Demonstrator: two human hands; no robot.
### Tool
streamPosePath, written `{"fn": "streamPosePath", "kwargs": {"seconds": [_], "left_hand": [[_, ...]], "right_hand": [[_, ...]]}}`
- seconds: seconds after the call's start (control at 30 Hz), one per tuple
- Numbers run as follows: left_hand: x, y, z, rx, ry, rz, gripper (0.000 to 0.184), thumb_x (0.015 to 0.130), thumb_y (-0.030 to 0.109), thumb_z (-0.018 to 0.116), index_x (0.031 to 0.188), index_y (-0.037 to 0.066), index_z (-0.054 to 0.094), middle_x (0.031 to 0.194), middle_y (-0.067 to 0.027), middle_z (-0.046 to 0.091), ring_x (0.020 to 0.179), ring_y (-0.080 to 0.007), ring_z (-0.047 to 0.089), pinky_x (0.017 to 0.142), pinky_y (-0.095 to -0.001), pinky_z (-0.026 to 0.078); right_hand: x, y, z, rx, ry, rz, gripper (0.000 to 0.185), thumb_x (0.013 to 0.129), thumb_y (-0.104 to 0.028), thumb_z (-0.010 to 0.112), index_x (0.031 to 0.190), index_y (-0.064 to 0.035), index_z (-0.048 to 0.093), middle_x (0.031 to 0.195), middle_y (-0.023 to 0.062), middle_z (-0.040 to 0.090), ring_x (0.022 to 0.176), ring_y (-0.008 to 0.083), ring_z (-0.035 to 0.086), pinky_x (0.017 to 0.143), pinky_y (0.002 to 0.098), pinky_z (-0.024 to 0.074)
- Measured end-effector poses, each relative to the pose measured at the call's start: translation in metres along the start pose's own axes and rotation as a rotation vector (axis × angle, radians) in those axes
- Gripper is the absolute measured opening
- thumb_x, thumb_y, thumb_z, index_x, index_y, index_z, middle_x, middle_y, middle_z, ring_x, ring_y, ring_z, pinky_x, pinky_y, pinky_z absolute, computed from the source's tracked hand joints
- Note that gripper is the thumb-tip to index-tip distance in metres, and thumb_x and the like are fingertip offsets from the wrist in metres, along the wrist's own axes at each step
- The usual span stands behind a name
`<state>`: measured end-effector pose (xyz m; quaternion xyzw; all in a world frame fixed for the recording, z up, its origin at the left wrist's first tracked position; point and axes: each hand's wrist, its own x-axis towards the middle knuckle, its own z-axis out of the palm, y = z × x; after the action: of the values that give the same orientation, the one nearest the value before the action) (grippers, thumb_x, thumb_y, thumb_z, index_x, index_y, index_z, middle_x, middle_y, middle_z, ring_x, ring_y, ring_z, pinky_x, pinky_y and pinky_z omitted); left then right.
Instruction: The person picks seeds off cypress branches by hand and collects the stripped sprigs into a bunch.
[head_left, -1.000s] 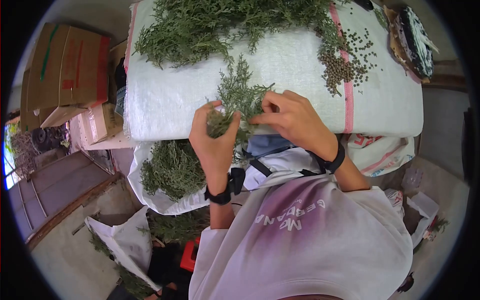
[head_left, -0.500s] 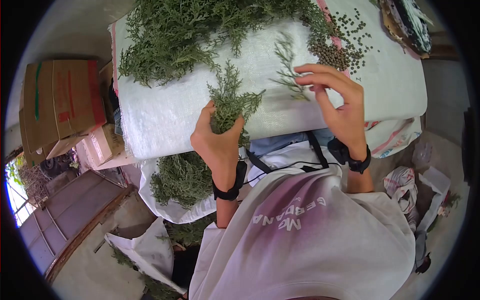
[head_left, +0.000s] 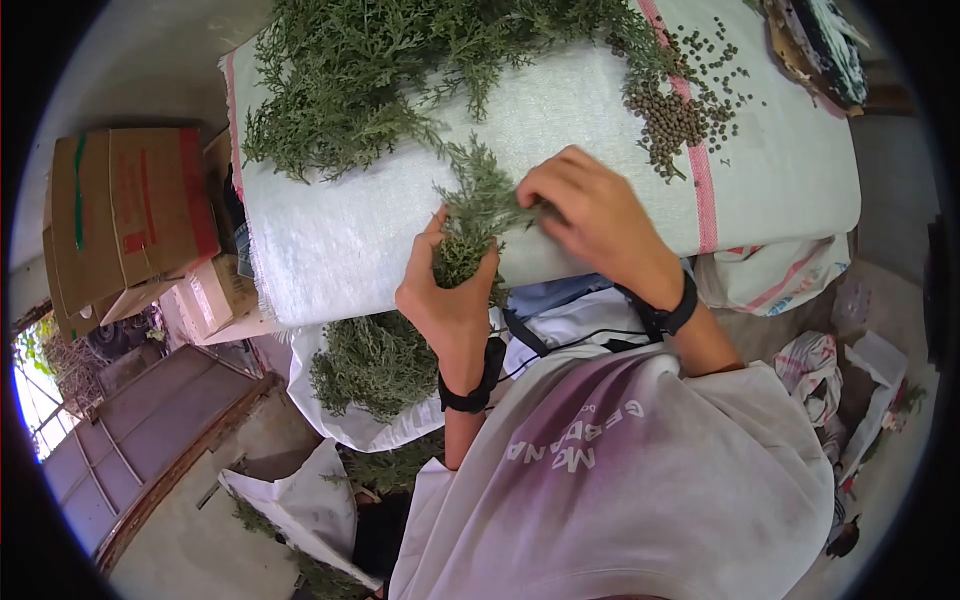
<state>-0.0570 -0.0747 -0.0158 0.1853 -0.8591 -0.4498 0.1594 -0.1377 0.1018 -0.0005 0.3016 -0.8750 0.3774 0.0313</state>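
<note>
A small bunch of green conifer sprigs (head_left: 462, 262) is gripped between the thumb and fingers of my left hand (head_left: 445, 305), over the near edge of a white woven sack (head_left: 570, 105). My right hand (head_left: 605, 215) has its fingers closed at the right side of that bunch, pinching a sprig tip; the fingertips are partly hidden and slightly blurred. Beyond my hands lies a large heap of the same conifer branches (head_left: 350, 85). To the right of the heap, small round brown cones or seeds (head_left: 665, 120) are piled and scattered on the sack.
Below the sack's near edge, an open white bag holds more greenery (head_left: 368, 365). Cardboard boxes (head_left: 125, 205) stand at the left. A dark object with white streaks (head_left: 820, 50) lies at the far right corner. Another white sack (head_left: 775, 270) sits underneath on the right.
My right hand has moved left and down to the bunch, and its spread fingers have closed. The loose sprig beside it is no longer visible there. My left hand keeps its hold.
</note>
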Motion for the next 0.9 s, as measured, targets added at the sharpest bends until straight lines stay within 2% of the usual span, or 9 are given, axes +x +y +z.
{"fn": "streamPosePath", "kwargs": {"seconds": [0.2, 0.3, 0.47, 0.53, 0.6, 0.67, 0.7, 0.83, 0.9], "left_hand": [[0.001, 0.01, -0.003, 0.048, -0.043, -0.081, 0.031, 0.07, 0.006, 0.083, 0.088, 0.001, 0.059, 0.11, -0.0128, 0.073, 0.074, -0.0132, 0.068, 0.07, -0.0298, 0.053], [0.002, 0.013, -0.006, 0.081, -0.076, -0.092, 0.03, 0.07, 0.006, 0.082, 0.088, 0.001, 0.059, 0.108, -0.012, 0.074, 0.074, -0.0109, 0.067, 0.07, -0.0291, 0.053], [0.007, 0.016, -0.023, -0.271, -0.317, -0.205, 0.023, 0.074, 0.0, 0.076, 0.09, -0.001, 0.06, 0.119, -0.0154, 0.07, 0.075, -0.0124, 0.067, 0.071, -0.0288, 0.053], [0.011, 0.014, -0.04, -0.662, -0.512, -0.37, 0.019, 0.076, -0.003, 0.071, 0.091, -0.002, 0.059, 0.127, -0.0191, 0.065, 0.078, -0.015, 0.068, 0.073, -0.0292, 0.053], [0.011, 0.011, -0.043, -0.693, -0.472, -0.42, 0.018, 0.076, -0.005, 0.07, 0.09, -0.002, 0.058, 0.129, -0.0198, 0.064, 0.08, -0.0156, 0.068, 0.075, -0.0294, 0.053], [0.015, 0.009, -0.045, -0.754, -0.406, -0.499, 0.017, 0.077, -0.007, 0.066, 0.089, -0.003, 0.056, 0.132, -0.0211, 0.06, 0.084, -0.0168, 0.067, 0.078, -0.0297, 0.054], [0.017, 0.009, -0.047, -0.756, -0.402, -0.49, 0.017, 0.077, -0.007, 0.066, 0.089, -0.003, 0.056, 0.132, -0.0211, 0.06, 0.084, -0.0168, 0.067, 0.078, -0.0297, 0.054], [0.032, 0.018, -0.057, -0.54, -0.456, -0.448, 0.019, 0.077, -0.007, 0.066, 0.095, -0.004, 0.059, 0.122, -0.017, 0.065, 0.087, -0.0152, 0.066, 0.081, -0.0283, 0.053], [0.042, 0.03, -0.061, -0.745, -0.387, -0.303, 0.026, 0.077, -0.007, 0.066, 0.103, -0.005, 0.062, 0.112, -0.0104, 0.066, 0.085, -0.0125, 0.063, 0.079, -0.026, 0.05]], "right_hand": [[-0.005, 0.005, -0.032, -0.099, 0.248, 0.229, 0.019, 0.076, -0.001, 0.075, 0.091, -0.0054, 0.064, 0.088, 0.0049, 0.066, 0.072, 0.0171, 0.061, 0.065, 0.0292, 0.0491], [-0.006, 0.002, -0.027, 0.277, 0.365, 0.473, 0.013, 0.083, -0.006, 0.075, 0.092, -0.0047, 0.065, 0.082, 0.0036, 0.065, 0.065, 0.0086, 0.057, 0.06, 0.0247, 0.0447], [-0.009, -0.018, -0.009, 0.359, 0.202, 0.59, 0.015, 0.088, -0.014, 0.075, 0.091, -0.004, 0.064, 0.079, 0.0027, 0.064, 0.064, 0.0036, 0.053, 0.059, 0.0216, 0.0424], [-0.011, -0.02, -0.003, 0.437, 0.132, 0.668, 0.021, 0.085, -0.018, 0.078, 0.093, -0.0046, 0.064, 0.081, 0.0047, 0.064, 0.067, 0.0081, 0.056, 0.06, 0.0244, 0.0441], [-0.01, -0.023, 0.001, 0.475, 0.086, 0.694, 0.023, 0.084, -0.02, 0.079, 0.093, -0.0049, 0.064, 0.082, 0.0057, 0.064, 0.068, 0.0103, 0.058, 0.061, 0.0257, 0.0449], [-0.01, -0.031, 0.005, 0.136, 0.172, 0.491, 0.029, 0.081, -0.022, 0.08, 0.097, -0.0061, 0.063, 0.085, 0.008, 0.063, 0.074, 0.0174, 0.06, 0.064, 0.0304, 0.0471], [-0.009, -0.035, 0.006, -0.033, 0.221, 0.386, 0.032, 0.079, -0.023, 0.08, 0.099, -0.0066, 0.062, 0.086, 0.0092, 0.062, 0.077, 0.0209, 0.062, 0.066, 0.0327, 0.0482], [-0.008, -0.044, 0.024, -0.055, 0.282, 0.287, 0.037, 0.075, -0.022, 0.08, 0.103, -0.0078, 0.061, 0.089, 0.0113, 0.06, 0.084, 0.0292, 0.061, 0.071, 0.0378, 0.0491], [-0.012, -0.045, 0.027, -0.085, 0.249, 0.284, 0.038, 0.073, -0.02, 0.08, 0.104, -0.0076, 0.061, 0.09, 0.0116, 0.061, 0.084, 0.0312, 0.061, 0.072, 0.0392, 0.0498]]}}
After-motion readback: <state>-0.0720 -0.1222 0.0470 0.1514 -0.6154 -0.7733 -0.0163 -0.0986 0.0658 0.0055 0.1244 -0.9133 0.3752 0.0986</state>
